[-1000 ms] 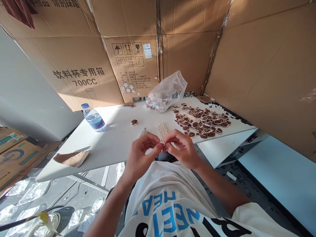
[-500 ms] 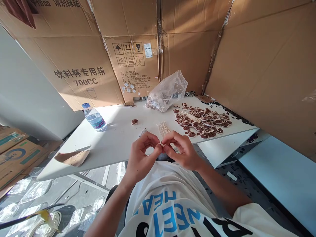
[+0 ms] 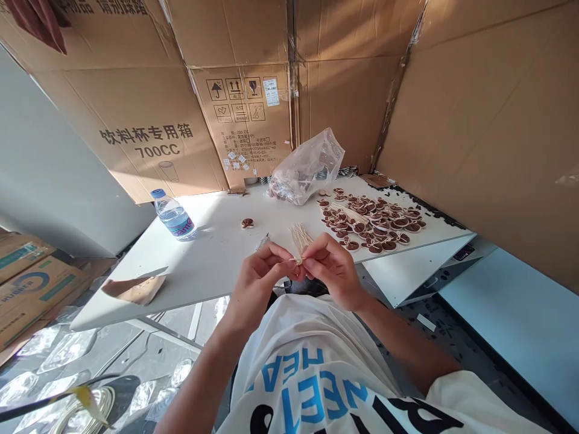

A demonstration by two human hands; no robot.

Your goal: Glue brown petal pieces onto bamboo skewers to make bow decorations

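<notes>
My left hand (image 3: 256, 278) and my right hand (image 3: 329, 267) meet just above the near edge of the white table (image 3: 212, 253). Both pinch one small pale piece (image 3: 298, 260) between their fingertips. Just behind the fingers lies a bundle of thin pale sticks (image 3: 300, 235) on the table. Farther right, several small brown-and-cream round pieces (image 3: 373, 222) are spread out, with more sticks among them. A single brown piece (image 3: 246, 223) lies alone near the table's middle.
A clear plastic bag (image 3: 305, 169) holding more pieces rests at the back. A water bottle (image 3: 172, 216) lies at the left, a cardboard scrap (image 3: 133, 288) at the near left edge. Cardboard boxes (image 3: 190, 96) wall the back and right.
My fingertips have closed in tighter on the small pale piece and turned it slightly. Both hands stay in the same place at the table's near edge.
</notes>
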